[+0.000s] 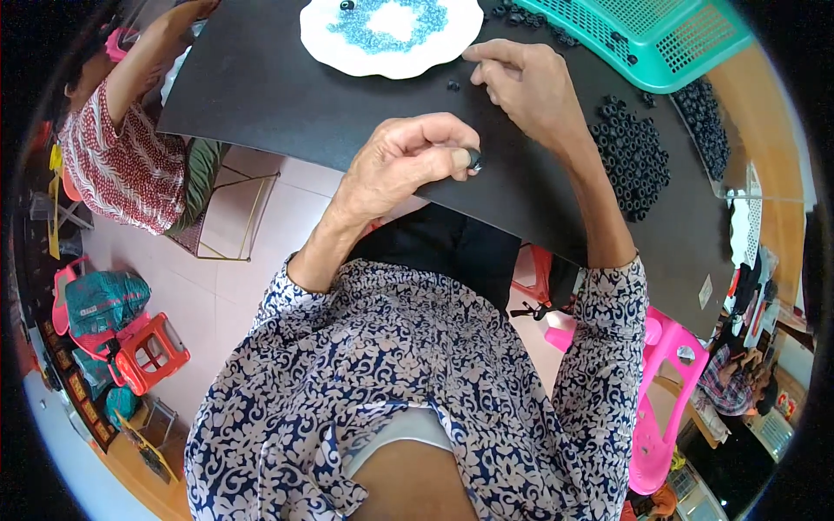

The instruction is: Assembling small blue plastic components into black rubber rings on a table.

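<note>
My left hand (407,165) is closed, with thumb and fingertips pinching a small black rubber-like piece (474,159) above the table's near edge. My right hand (530,91) reaches to the lower right rim of a white scalloped plate (347,62). Its index finger stretches to that rim, thumb a little apart and the other fingers bent; nothing shows in its grasp. Tiny blue translucent bits (417,35) are spread in a ring on the plate, and a black piece (347,5) lies near its far edge. Another small black piece (453,86) rests on the table between my hands.
A pile of small black rings (627,161) lies right of my right forearm on the dark table (261,108). Beyond it stands a green slotted basket (660,85), with more black pieces (702,130) alongside. Another person (130,165) sits at the left; a pink stool (665,408) stands at my right.
</note>
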### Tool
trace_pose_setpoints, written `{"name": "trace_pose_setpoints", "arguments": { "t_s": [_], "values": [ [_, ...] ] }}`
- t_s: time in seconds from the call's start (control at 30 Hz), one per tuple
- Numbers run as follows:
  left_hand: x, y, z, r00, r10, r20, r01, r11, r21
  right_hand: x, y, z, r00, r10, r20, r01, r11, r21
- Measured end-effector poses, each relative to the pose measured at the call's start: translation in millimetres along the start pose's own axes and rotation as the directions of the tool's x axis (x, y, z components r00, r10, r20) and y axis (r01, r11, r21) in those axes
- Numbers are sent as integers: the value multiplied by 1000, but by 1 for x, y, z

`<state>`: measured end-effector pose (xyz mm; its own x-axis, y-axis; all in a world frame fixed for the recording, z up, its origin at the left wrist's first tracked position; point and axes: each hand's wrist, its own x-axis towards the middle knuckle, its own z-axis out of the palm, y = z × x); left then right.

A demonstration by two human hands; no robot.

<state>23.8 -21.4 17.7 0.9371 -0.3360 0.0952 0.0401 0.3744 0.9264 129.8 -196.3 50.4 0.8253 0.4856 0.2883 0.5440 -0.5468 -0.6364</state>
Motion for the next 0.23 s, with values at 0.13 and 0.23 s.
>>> {"name": "trace_pose_setpoints", "arguments": {
  "t_s": [0.13,0.23],
  "values": [
    [0,3,-3,999,-49,12,49,999,24,4,-2,-4,993,-116,-16,111,975,-194],
    [3,5,0,997,-81,3,78,978,194,5,1,3,974,-219,62,225,967,-116]
  ]
}}
